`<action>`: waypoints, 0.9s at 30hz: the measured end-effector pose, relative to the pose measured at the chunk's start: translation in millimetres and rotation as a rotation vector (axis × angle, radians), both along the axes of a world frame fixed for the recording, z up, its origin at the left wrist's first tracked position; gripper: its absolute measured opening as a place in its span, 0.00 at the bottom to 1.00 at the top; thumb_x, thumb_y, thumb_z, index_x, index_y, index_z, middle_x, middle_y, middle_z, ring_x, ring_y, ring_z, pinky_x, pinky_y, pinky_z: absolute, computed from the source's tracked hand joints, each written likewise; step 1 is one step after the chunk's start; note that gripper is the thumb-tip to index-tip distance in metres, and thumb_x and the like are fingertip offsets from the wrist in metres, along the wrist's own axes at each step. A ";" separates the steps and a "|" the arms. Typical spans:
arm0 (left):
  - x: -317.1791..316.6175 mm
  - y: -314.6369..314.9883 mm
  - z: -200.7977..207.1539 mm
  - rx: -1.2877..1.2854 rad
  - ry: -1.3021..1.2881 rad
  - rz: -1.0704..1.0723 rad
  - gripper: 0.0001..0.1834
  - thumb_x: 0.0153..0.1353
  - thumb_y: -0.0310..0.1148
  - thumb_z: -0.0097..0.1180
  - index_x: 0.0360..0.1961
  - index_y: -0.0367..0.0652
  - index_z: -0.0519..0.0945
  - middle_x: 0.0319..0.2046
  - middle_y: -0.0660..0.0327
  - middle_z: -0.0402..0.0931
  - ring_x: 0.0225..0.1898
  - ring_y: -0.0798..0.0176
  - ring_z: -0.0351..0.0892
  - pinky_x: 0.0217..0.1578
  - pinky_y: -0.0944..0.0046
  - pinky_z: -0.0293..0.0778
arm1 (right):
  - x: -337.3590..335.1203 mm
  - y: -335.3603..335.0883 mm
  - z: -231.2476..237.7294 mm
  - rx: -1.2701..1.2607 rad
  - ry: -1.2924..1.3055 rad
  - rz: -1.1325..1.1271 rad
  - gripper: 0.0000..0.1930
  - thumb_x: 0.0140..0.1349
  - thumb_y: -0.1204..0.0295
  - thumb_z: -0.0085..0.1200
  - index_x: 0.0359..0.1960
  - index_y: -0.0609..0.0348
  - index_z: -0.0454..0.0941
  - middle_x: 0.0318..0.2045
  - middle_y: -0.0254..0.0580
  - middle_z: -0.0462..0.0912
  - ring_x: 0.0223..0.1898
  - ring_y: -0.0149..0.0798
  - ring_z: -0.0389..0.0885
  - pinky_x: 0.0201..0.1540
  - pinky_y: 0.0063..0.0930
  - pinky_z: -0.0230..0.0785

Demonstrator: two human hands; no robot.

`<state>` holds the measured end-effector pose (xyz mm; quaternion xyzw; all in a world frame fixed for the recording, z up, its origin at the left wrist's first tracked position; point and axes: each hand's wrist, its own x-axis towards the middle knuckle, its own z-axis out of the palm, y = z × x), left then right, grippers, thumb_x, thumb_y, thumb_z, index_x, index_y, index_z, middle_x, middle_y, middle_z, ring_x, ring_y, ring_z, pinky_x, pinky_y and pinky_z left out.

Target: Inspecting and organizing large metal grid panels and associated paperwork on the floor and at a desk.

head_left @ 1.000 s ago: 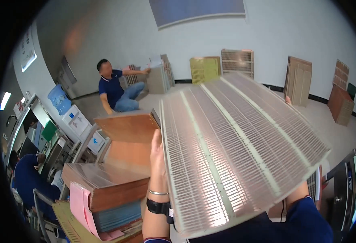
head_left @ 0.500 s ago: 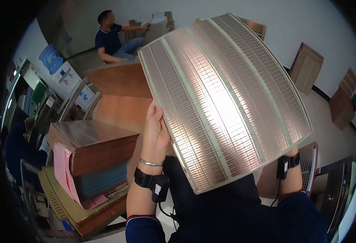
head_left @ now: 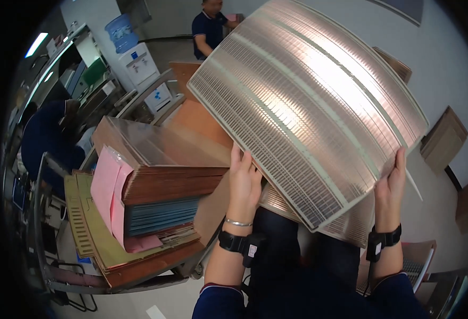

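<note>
Before me hangs a large, thin, copper-coloured circuit board panel [head_left: 308, 117] with fine grid patterning and pale green strips, tilted and glaring with reflected light. My left hand [head_left: 244, 183] is closed on its lower left edge. Near the lower right corner, my right hand [head_left: 390, 186] pinches the other edge, fingertips showing above it. Below the panel, over my lap, lies another copper-coloured gridded panel [head_left: 351, 226], mostly hidden by the raised one. Each wrist carries a black strapped device.
To the left, a cart holds a tall stack of copper-coloured boards [head_left: 175, 183], pink sheets [head_left: 108, 186] and yellow-green boards [head_left: 87, 223]. Behind it stands a water dispenser [head_left: 139, 66]. Two other people are farther off. Brown boards [head_left: 444, 139] lean at the right wall.
The panel has turned and its near end has swung right. My right hand, earlier mostly hidden behind it, now shows at its edge. My view has shifted, revealing more of the stack.
</note>
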<state>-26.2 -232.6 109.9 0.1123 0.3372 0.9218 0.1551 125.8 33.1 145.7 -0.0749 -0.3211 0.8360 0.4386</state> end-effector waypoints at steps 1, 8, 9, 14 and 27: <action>-0.7 -14.2 -10.3 0.001 0.000 0.016 0.23 0.68 0.31 0.36 0.64 0.43 0.54 0.58 0.55 0.61 0.55 0.58 0.67 0.54 0.59 0.67 | -22.4 -18.3 10.3 0.052 -0.033 -0.069 0.18 0.66 0.63 0.44 0.51 0.62 0.67 0.50 0.44 0.73 0.53 0.38 0.71 0.55 0.32 0.65; 26.4 -107.2 -103.4 -0.489 -0.236 -0.116 0.19 0.66 0.34 0.43 0.56 0.39 0.66 0.50 0.56 0.72 0.47 0.63 0.74 0.48 0.64 0.71 | -188.5 -99.4 3.9 0.514 -0.164 -0.091 0.14 0.64 0.61 0.50 0.41 0.59 0.74 0.29 0.28 0.72 0.30 0.24 0.63 0.32 0.18 0.58; 34.3 -116.9 -109.4 -0.518 -0.266 -0.143 0.18 0.66 0.34 0.43 0.55 0.39 0.67 0.49 0.56 0.72 0.46 0.64 0.74 0.47 0.65 0.71 | -209.6 -112.3 -1.3 0.575 -0.161 -0.043 0.14 0.64 0.60 0.50 0.38 0.59 0.75 0.25 0.26 0.69 0.26 0.23 0.60 0.29 0.17 0.55; 51.6 -146.4 -131.8 -0.596 -0.398 -0.143 0.16 0.66 0.33 0.42 0.52 0.38 0.69 0.46 0.56 0.74 0.44 0.64 0.76 0.46 0.67 0.72 | -298.5 -175.3 -32.4 0.839 -0.252 -0.052 0.15 0.64 0.61 0.48 0.36 0.63 0.76 0.21 0.29 0.70 0.26 0.24 0.64 0.29 0.20 0.61; 39.4 -120.3 -145.0 -0.568 -0.450 -0.103 0.14 0.66 0.32 0.41 0.48 0.39 0.72 0.43 0.55 0.76 0.43 0.61 0.76 0.47 0.61 0.72 | -289.4 -266.7 -85.2 1.267 0.029 1.235 0.31 0.58 0.64 0.56 0.61 0.57 0.59 0.59 0.51 0.65 0.60 0.43 0.64 0.57 0.33 0.60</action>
